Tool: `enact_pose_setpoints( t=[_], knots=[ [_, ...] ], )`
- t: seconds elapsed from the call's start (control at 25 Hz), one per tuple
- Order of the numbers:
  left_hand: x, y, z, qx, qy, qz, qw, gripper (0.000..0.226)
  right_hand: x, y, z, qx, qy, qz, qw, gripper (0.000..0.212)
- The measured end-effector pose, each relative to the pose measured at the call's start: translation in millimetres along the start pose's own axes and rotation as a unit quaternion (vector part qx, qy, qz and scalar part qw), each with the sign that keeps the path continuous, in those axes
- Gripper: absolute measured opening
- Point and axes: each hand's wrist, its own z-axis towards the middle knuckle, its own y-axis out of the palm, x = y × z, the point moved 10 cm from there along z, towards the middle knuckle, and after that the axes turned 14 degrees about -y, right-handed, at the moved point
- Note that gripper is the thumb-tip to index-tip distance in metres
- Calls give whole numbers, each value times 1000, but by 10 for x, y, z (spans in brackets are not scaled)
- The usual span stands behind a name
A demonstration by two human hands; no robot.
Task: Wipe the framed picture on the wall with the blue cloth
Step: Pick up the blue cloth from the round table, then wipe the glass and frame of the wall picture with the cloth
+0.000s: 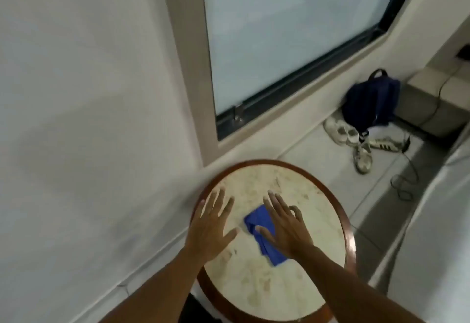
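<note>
A crumpled blue cloth (256, 222) lies on a round table with a marble top and a dark wooden rim (330, 200). My right hand (284, 231) is spread flat over the cloth, fingers apart, covering its right part. My left hand (211, 226) hovers open just left of the cloth, over the table's left edge, holding nothing. No framed picture is in view.
A plain white wall (89, 93) fills the left. Behind the table is a large frosted window (279, 30) with a dark frame. On the tiled floor to the right lie a dark blue backpack (368, 101), several sneakers (356, 142) and a cable (404, 182).
</note>
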Motion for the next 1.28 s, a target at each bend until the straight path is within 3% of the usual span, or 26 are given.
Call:
enact_pose_setpoints(
  t=[0.16, 0.28, 0.4, 0.52, 0.64, 0.76, 0.92, 1.04, 1.28],
  knots=[
    [140, 1677, 405, -49, 17, 9, 999, 74, 746, 1448, 184, -63, 26, -27, 997, 83],
    [349, 2314, 563, -37, 29, 1, 999, 64, 1007, 2008, 174, -5, 66, -42, 997, 81],
    [392, 2662, 597, -37, 17, -8, 999, 61, 1031, 2185, 141, 48, 75, -14, 996, 66],
    [415, 2507, 542, -59, 3, 23, 998, 61, 908, 1951, 140, 73, 89, 65, 991, 59],
    [312, 1943, 404, -75, -10, -4, 997, 64, 551, 1461, 109, 102, 95, 135, 981, 49],
    [133, 966, 101, -36, -15, -18, 999, 64, -79, 660, 92, 153, 41, 128, 979, 51],
    [-136, -808, -405, 65, -19, -24, 997, 59, -1154, -726, 240, 218, -67, 132, 965, 74],
    [-444, -2265, -890, 177, -57, 33, 982, 60, -2115, -1863, 359, 288, -135, 163, 934, 72],
    [-1246, -4614, -2156, 328, -104, 146, 928, 56, -4396, -3615, 503, 385, -372, 139, 833, 68]
  ],
)
